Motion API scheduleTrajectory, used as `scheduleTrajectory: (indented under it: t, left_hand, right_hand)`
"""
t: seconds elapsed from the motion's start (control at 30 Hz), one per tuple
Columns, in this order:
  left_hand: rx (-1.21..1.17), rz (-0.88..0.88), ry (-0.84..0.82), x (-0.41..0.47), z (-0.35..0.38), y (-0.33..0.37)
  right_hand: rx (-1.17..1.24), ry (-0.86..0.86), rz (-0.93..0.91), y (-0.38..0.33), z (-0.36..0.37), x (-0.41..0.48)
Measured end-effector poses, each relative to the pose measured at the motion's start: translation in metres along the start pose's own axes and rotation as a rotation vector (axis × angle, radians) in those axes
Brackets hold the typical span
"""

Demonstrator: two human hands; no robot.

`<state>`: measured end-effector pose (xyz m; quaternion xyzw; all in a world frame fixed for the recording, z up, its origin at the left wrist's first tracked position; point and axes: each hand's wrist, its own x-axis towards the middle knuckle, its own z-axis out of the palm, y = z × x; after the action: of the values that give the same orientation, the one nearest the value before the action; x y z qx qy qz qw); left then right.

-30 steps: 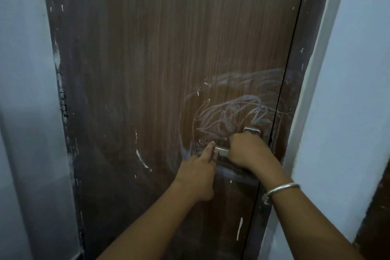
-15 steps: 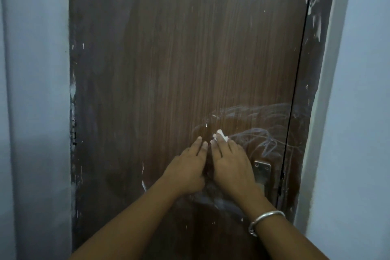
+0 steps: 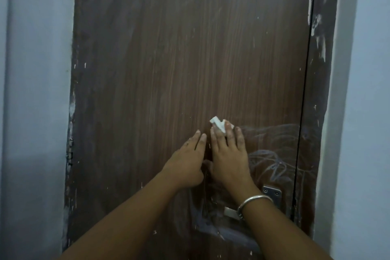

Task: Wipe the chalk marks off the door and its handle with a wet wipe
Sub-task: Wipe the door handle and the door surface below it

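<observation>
So on the far left there's a pale blue-grey painted wall [image 3: 35, 112], then the chipped, paint-flecked left edge of a dark brown wood-grain laminate door [image 3: 168, 59] that fills most of the view. Both bare forearms come up from the bottom edge. The left hand [image 3: 185, 164] lies flat on the door about midway across, in its lower half, fingers straight and together, not holding anything. Right next to it, nearly touching, the right hand [image 3: 230, 158] is also flat with its fingers straight, pressing a small folded white wet wipe [image 3: 218, 124] against the wood. The wipe pokes out from under the index and middle fingertips, so it's pinned rather than clutched. Just right of that hand, toward the door's right edge, there are whitish scribbled chalk marks [image 3: 274, 154], loops and streaks that run down to the brushed silver metal door handle [image 3: 231, 213] and its screwed plate [image 3: 272, 193]. The handle sits low by the right edge, partly hidden behind the right wrist, which wears a plain silver bangle [image 3: 253, 200]. There are smeary pale streaks under the handle too. Past the door gap is a dark brown door frame [image 3: 320, 91] with white smudges, then more pale wall [image 3: 369, 112].
</observation>
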<state>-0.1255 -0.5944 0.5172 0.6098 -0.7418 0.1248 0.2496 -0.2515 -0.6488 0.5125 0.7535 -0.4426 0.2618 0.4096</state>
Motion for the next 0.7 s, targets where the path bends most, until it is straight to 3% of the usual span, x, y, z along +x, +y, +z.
scheduleTrajectory:
  t: [0.13, 0.33, 0.53, 0.7]
  left_hand:
    - [-0.014, -0.011, -0.056, -0.007, 0.004, -0.001]
    - [-0.015, 0.046, -0.006, 0.007, -0.002, 0.017]
    - [0.038, 0.108, 0.010, 0.018, -0.004, 0.034]
    - [0.100, 0.113, 0.048, 0.025, -0.005, 0.039]
  right_hand:
    - [0.070, -0.062, 0.107, -0.007, 0.010, -0.023]
    - [0.057, -0.038, -0.058, 0.005, 0.006, -0.017]
    - [0.101, -0.037, 0.173, 0.020, 0.004, -0.031]
    - [0.075, -0.028, 0.051, 0.024, 0.002, -0.026]
